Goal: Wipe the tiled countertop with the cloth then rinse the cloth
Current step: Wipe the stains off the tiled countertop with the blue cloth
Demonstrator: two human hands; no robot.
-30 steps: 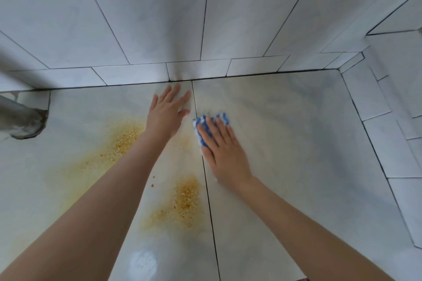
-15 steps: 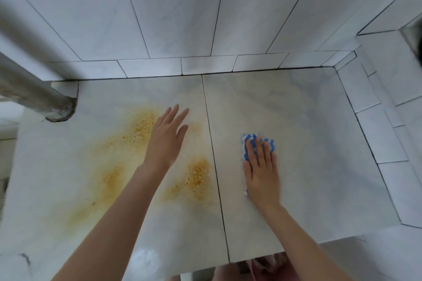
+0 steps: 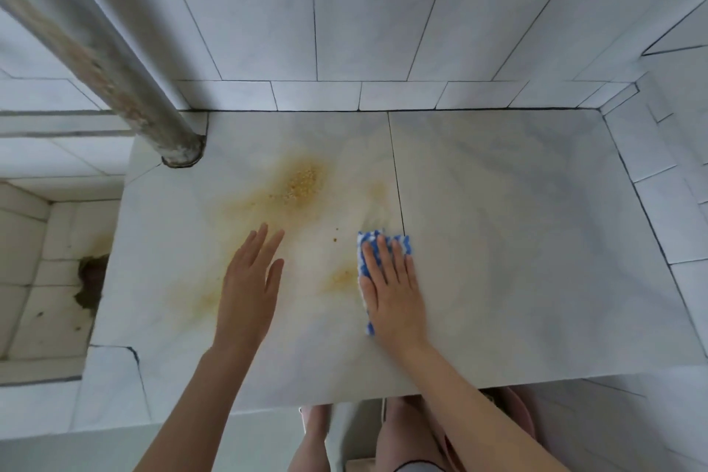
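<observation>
The tiled countertop (image 3: 517, 241) is filling most of the view, running back to a white tiled wall (image 3: 383, 11), and a worn grey pipe (image 3: 107, 61) is coming down to its far left corner. To the left, a lower tiled recess (image 3: 38, 280) with a dark hole is sitting below the counter edge. No tap is showing, so I cannot tell whether rinsing could be done there. A broad yellow stain (image 3: 302, 180), thick with crumbs, is spreading over the left tile, and a smaller yellow patch (image 3: 343, 276) is lying just beside the cloth. The left hand (image 3: 249, 291) is holding nothing, its fingers straight over the left tile, and whether it is touching the surface is hard to judge. The right hand (image 3: 394, 291) is pressing the blue-and-white cloth (image 3: 367, 238) flat against the counter by the joint between the 2 big tiles, with its fingers stretched across the cloth rather than curled round it. Wiping is the step in hand, and it is looking far from done, with both stains showing and rinsing not yet begun. The next move is calling for a firm sweep leftward through the small patch and on to the large stain, gathering crumbs instead of scattering them. The palm is hiding most of the cloth, and 2 brown specks (image 3: 334, 239) beside it are too small to identify.
</observation>
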